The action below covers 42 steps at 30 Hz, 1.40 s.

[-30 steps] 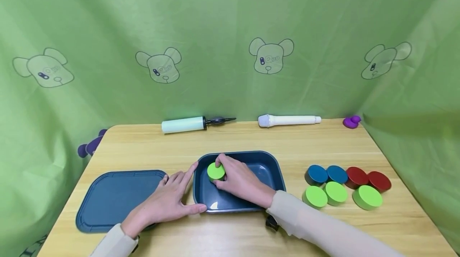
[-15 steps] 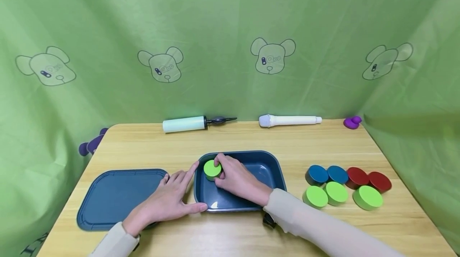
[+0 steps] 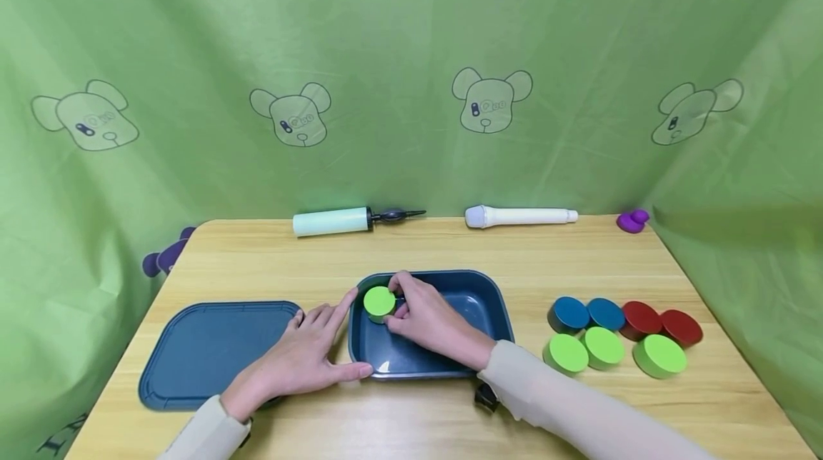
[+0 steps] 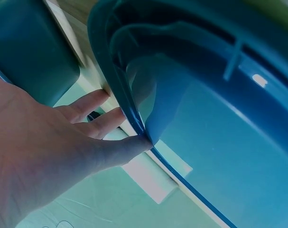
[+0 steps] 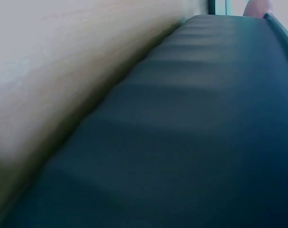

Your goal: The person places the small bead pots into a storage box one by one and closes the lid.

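A dark blue box (image 3: 490, 303) sits at the middle of the wooden table (image 3: 450, 253). My right hand (image 3: 424, 318) reaches into its far left corner and grips a green disc (image 3: 379, 302) between fingers and thumb. My left hand (image 3: 302, 356) lies flat on the table against the box's left wall, fingers straight; in the left wrist view the left hand (image 4: 63, 142) touches the box rim (image 4: 129, 114). The right wrist view shows only the dark box wall (image 5: 181, 142), blurred.
The box's blue lid (image 3: 212, 353) lies flat at the left. Several discs, blue (image 3: 569, 314), red (image 3: 643, 317) and green (image 3: 659, 356), stand at the right. A mint pump (image 3: 334, 221), a white tube (image 3: 517, 216) and a purple toy (image 3: 633, 221) lie along the far edge.
My right hand has carried the green disc a little left and farther back into the box's corner. The left hand has stayed in place.
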Motion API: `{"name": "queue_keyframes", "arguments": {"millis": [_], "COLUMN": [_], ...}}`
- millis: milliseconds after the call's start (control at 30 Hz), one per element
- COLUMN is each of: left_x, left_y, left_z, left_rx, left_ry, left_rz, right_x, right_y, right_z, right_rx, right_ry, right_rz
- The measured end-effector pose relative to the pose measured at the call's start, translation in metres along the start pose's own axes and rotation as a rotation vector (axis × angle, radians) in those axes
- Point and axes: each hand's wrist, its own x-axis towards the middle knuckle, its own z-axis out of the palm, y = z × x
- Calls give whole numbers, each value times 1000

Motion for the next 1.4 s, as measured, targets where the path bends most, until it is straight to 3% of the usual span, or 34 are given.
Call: {"name": "queue_keyframes", "arguments": {"millis": [433, 700, 967, 1400], "left_x": [0, 0, 0, 0], "left_y": [-1, -1, 1, -1], "left_z": [0, 1, 1, 3], "left_rx": [-11, -7, -4, 6], "left_ry": [-29, -16, -13, -19], "left_rz": [-19, -19, -12, -13], "right_x": [-12, -21, -38, -60], "right_y": [4, 4, 11, 21], "right_z": [-15, -39, -68, -94], "right_rx": [-35, -70, -26, -29], "right_ry": [92, 117, 163, 206], "right_rz": [45, 56, 46, 44]}}
